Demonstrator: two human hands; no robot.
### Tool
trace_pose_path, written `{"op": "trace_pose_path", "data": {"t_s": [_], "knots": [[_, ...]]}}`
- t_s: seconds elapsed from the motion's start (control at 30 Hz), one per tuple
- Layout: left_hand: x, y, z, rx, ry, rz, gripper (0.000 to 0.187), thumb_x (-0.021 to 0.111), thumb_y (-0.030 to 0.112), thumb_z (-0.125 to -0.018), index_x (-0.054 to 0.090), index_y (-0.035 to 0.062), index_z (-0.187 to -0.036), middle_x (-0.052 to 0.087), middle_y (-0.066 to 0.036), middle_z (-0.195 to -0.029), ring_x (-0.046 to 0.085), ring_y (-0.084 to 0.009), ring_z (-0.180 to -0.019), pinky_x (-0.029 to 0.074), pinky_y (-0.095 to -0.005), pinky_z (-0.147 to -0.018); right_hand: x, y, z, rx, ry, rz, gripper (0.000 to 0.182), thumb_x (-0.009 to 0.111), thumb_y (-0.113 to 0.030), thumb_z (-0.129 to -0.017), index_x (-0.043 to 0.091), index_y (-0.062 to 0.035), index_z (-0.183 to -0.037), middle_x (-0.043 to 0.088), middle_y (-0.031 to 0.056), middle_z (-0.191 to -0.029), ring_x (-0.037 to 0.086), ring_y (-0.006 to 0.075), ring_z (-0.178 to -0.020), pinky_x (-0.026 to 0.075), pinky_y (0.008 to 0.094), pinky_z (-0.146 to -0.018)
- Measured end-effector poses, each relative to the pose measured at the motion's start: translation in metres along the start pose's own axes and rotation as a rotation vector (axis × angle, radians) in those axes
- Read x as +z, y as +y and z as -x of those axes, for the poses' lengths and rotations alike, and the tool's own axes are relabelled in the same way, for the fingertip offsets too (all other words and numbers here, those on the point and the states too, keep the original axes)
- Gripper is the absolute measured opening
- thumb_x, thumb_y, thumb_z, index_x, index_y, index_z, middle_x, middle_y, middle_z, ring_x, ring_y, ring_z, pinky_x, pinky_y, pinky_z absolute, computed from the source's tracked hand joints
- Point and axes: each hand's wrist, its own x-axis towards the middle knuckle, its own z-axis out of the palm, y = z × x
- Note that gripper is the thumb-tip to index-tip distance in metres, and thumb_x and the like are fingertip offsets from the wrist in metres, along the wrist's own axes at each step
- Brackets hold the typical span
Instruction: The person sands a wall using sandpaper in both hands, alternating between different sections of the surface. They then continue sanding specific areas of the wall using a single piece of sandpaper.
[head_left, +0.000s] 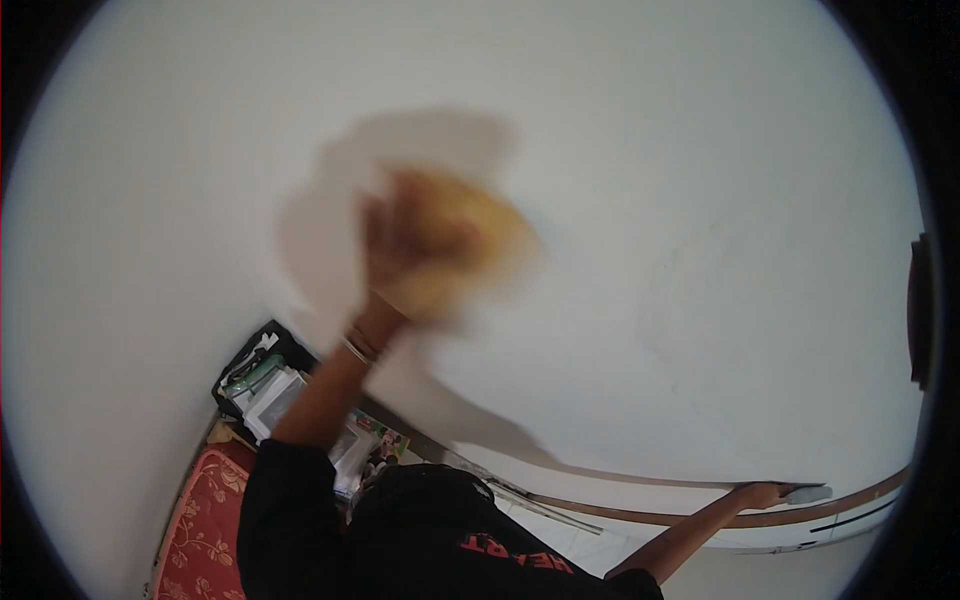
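Observation:
My left hand (400, 240) is raised against a white wall (700, 180) and grips a yellow cloth (485, 240) pressed to it. Hand and cloth are blurred by motion and cast a soft shadow on the wall. Thin bangles circle that wrist (358, 346). My right arm stretches out low to the right, and my right hand (762, 493) rests on a brown rail (640, 516) along the wall's edge. Its fingertips lie beside a small pale object (812, 493). Whether those fingers grip anything is too small to tell.
A black container (262, 385) stuffed with papers and a green item sits at lower left. Beside it lies red floral fabric (200, 520). Colourful printed packets (380, 440) lie near the arm. A dark object (920, 310) hangs at the right edge. My black shirt (430, 540) fills the bottom.

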Motion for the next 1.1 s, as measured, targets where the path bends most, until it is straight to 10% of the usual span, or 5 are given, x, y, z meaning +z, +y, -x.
{"op": "trace_pose_path", "data": {"t_s": [0.1, 0.2, 0.5, 0.93, 1.1], "knots": [[-0.052, -0.150, -0.053, -0.890, -0.255, 0.248, 0.046, 0.033, 0.028, -0.096, 0.042, -0.0108, -0.118, 0.048, -0.020, -0.114, 0.045, -0.0292, -0.105, 0.035, -0.0414, -0.091, -0.005, 0.006, 0.008, -0.079, 0.021, 0.171, 0.040, 0.038, -0.024, -0.094, 0.046, 0.0070, -0.119, 0.048, 0.0254, -0.119, 0.050, 0.0340, -0.105, 0.045, 0.0380, -0.086], [-0.061, -0.225, -0.051, -0.924, 0.493, 0.703, 0.054, 0.033, 0.036, -0.097, 0.038, -0.0107, -0.122, 0.046, -0.020, -0.120, 0.044, -0.0241, -0.111, 0.034, -0.0330, -0.097, -0.009, 0.047, -0.008, -0.140, 0.044, 0.330, 0.038, 0.041, -0.023, -0.092, 0.048, 0.0043, -0.118, 0.050, 0.0237, -0.115, 0.050, 0.0337, -0.103, 0.045, 0.0382, -0.084], [0.027, 0.083, 0.076, -0.094, 0.018, -0.089, 0.037, 0.043, 0.025, -0.088, 0.045, 0.0223, -0.125, 0.014, -0.022, -0.145, 0.011, -0.0369, -0.135, 0.006, -0.0540, -0.108, -0.014, 0.000, 0.004, -0.085, 0.101, 0.610, 0.038, 0.041, -0.024, -0.093, 0.049, 0.0086, -0.112, 0.053, 0.0261, -0.112, 0.056, 0.0335, -0.093, 0.045, 0.0379, -0.085], [0.045, 0.081, 0.042, -0.763, 0.192, 0.218, 0.044, 0.038, 0.033, -0.095, 0.035, -0.0071, -0.112, 0.040, -0.022, -0.111, 0.036, -0.0293, -0.100, 0.029, -0.0420, -0.089, 0.012, 0.052, 0.043, 0.052, -0.075, -0.236, 0.061, 0.031, -0.041, -0.096, 0.051, 0.0158, -0.107, 0.059, 0.0271, -0.101, 0.058, 0.0322, -0.084, 0.048, 0.0369, -0.072], [0.064, 0.207, 0.101, -0.336, -0.051, -0.016, 0.071, 0.043, 0.036, -0.090, 0.006, 0.0009, -0.140, 0.007, -0.020, -0.146, 0.004, -0.0311, -0.136, 0.006, -0.0439, -0.110, -0.024, 0.011, 0.210, -0.699, -0.472, -0.215, 0.056, 0.045, -0.031, -0.090, 0.027, -0.0081, -0.138, 0.004, 0.0197, -0.147, 0.002, 0.0329, -0.137, -0.003, 0.0550, -0.106]]}}
